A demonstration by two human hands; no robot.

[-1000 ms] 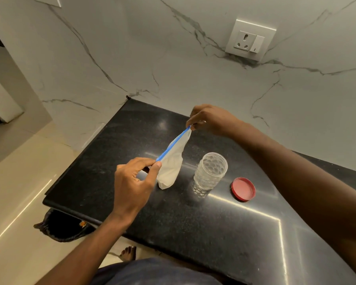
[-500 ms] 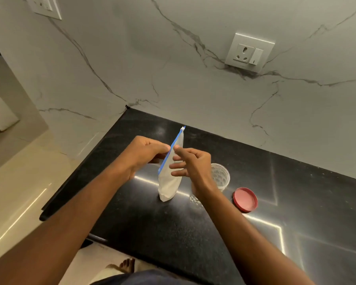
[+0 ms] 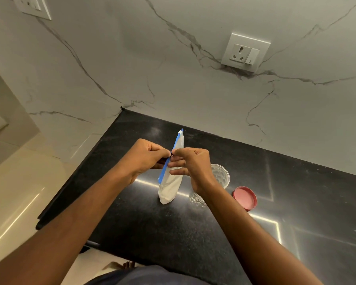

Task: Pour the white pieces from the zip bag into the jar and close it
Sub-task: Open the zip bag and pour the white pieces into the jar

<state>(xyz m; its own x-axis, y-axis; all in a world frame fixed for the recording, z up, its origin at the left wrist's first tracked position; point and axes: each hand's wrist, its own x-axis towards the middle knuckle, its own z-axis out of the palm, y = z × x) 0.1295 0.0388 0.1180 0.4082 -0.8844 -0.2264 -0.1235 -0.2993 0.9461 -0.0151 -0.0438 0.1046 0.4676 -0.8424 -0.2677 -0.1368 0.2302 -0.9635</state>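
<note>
Head view: zip bag held upright above the black desk, long axis near vertical, blue zip strip running up its left edge to the top corner. Left hand and right hand met at the strip about mid-height — each grip pinched shut on one side of the zip bag's mouth, one to either side. Mouth apparently not yet parted; white pieces settled in the bottom of the bag, above the desk. Jar stood open just right of the bag and partly behind the right wrist — nearer the right hand. Red lid lay flat further right, apart from the jar. Judged: plenty of bare desk in front; left desk edge close by, so a tilt rightward toward the jar looked safest.
</note>
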